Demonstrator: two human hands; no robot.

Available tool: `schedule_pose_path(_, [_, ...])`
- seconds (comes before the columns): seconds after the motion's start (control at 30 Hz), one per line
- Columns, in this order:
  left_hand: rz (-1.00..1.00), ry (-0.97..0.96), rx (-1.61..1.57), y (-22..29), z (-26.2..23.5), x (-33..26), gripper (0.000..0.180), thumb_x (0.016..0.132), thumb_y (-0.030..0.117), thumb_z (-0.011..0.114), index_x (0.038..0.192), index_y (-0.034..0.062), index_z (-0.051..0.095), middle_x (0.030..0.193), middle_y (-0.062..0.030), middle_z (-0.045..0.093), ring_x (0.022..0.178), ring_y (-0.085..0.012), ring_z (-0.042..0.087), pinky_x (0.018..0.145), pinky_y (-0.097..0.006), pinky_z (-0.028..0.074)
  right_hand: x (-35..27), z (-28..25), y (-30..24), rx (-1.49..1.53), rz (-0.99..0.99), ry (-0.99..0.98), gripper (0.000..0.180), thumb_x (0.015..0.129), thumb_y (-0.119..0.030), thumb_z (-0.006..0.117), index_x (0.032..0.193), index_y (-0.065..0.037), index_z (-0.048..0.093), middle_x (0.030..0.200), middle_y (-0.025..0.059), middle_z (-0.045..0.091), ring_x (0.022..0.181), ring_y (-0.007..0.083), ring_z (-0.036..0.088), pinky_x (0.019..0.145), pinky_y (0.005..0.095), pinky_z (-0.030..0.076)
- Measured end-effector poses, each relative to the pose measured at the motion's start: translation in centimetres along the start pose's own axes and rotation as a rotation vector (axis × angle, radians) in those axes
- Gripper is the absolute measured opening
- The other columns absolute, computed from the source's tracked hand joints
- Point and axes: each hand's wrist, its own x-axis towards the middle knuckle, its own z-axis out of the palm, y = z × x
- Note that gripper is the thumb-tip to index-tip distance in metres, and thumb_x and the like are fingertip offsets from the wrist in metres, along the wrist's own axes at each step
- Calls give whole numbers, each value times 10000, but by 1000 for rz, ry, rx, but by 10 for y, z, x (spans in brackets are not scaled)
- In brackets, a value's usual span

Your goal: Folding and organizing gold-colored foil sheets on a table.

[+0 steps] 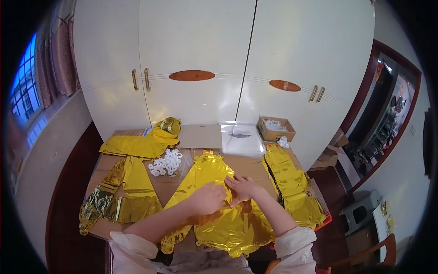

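A flat, uninflated gold foil balloon [214, 171] lies spread out in front of me, its lower part folded and hanging toward the near table edge. On its middle rests my left hand [209, 198], fingers curled and closed; whatever is in them is hidden. Right beside it, my right hand [242, 188] presses on the foil, open, with the fingers stretched out and the thumb apart.
Gold foil pieces lie at left [137, 182], far left [137, 145] and right [292, 182]. White rings [165, 162] are heaped behind my left arm. Clear plastic bags [242, 140] and an open cardboard box [276, 129] stand by the white cabinet [196, 45].
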Motion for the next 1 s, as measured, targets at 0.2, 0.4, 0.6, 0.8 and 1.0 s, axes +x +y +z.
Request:
schedule_pose_path(0.2, [-50,84,-298,0,43,5,463,947,351,490,1330,92,484,1352,-92,497,1270,-245,455,1070,-462,329,6,2,-5,36,-19,22,1226,572,-664,758,1516,-156,162,1582,6,154,1449,325,123,1116,528,203])
schedule_pose_path(0.4, [-126,94,-326,-10,43,8,533,928,438,499,1376,153,454,1450,-72,397,1323,-256,389,1084,-489,292,2,4,-2,102,-7,22,1242,558,-665,766,1518,-170,152,1583,12,151,1452,322,105,1123,551,174])
schedule_pose_path(0.6, [-140,119,-155,-8,49,6,603,910,558,448,1399,206,427,1462,-76,379,1355,-279,347,1085,-556,245,6,11,2,140,-28,62,1274,536,-688,762,1516,-153,147,1580,34,153,1451,333,96,1132,563,132])
schedule_pose_path(0.8, [-158,101,-140,-7,49,7,602,916,550,436,1409,206,407,1465,-84,378,1360,-279,344,1087,-552,245,-29,11,-7,175,19,352,1133,646,-600,753,1493,-89,200,1533,110,268,1439,370,133,1127,527,164])
schedule_pose_path(1.0, [-162,115,-161,-7,48,5,613,912,564,428,1409,207,406,1476,-70,365,1374,-287,319,1098,-571,227,-159,51,-58,618,188,1017,667,799,-186,721,1344,-9,379,1288,182,458,1187,326,464,1020,426,352])
